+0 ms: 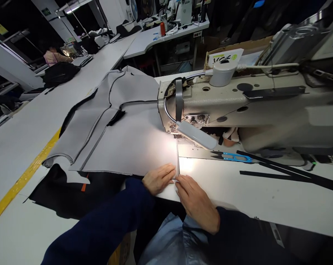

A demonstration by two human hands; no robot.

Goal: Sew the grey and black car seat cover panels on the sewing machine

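Grey fabric panels (133, 136) with dark seams are spread over the sewing table, their right edge running under the needle area of a sewing machine (224, 99). At the near right corner of the fabric my left hand (159, 178) rests with its fingers together on top, closed on the edge. Right beside it, my right hand (196, 200) pinches the same corner with its fingertips. Its thumb is mostly hidden. A small white lamp (196, 135) on a flexible neck lights the fabric in front of the machine head.
Blue thread snips (235, 157) lie right of the needle, near black strips (288, 176). Black fabric (72, 195) hangs partly under the grey panels on the left. Yellow tape (25, 176) crosses the table. Behind stands another sewing table (169, 38) with an orange-red thread cone (162, 28).
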